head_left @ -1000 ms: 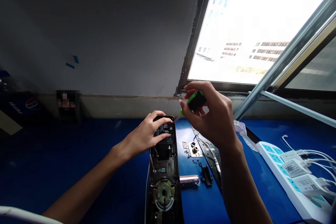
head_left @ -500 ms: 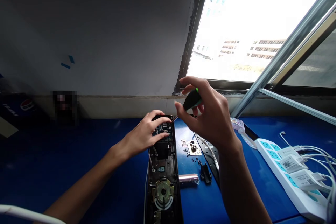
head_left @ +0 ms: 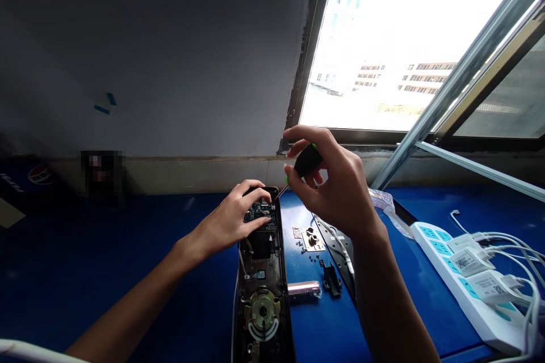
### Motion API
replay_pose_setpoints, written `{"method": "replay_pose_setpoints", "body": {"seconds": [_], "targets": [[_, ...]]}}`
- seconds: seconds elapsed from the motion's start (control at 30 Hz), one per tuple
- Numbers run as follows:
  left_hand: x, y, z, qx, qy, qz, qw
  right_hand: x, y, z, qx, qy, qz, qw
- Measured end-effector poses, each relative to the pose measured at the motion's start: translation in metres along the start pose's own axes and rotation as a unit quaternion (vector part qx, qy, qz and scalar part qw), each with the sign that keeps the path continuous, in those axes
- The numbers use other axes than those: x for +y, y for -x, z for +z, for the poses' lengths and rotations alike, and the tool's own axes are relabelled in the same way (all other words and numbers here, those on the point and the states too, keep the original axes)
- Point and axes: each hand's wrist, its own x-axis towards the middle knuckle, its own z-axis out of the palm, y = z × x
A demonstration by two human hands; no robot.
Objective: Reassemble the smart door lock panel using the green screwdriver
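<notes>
From the head camera, low centre: the left hand (head_left: 232, 218) lies open, fingers curved over the circuit board (head_left: 259, 214) in a black door-lock panel (head_left: 261, 283) on the blue bench (head_left: 340, 323). Just above it, the right hand (head_left: 332, 187) grips a green-and-black screwdriver (head_left: 307, 161), whose shaft seems to reach the panel's top end (hard to tell in this shadow). Right of the panel lies a metal cylinder (head_left: 303, 288)

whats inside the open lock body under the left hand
Under the left hand, the open electronic lock body shows a dark circuit board with thin wires over it, and a dark recess below. The fingers cover the board's upper part, so whatever is there cannot be seen.
</notes>
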Motion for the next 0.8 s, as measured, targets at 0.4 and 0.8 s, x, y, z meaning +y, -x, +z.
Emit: {"method": "replay_pose_setpoints", "body": {"seconds": [0.4,0.8], "targets": [[0.0033,0.0018,-0.0019,-0.022,0.008,0.006,1.000,0.0013,-0.0006,-0.0012,0.011,0.004,0.004,1.000],[0.0001,0.0018,-0.0011,-0.017,0.001,0.004,1.000,-0.0006,0.0000,0.0003,-0.005,-0.018,0.011,1.000]]}}
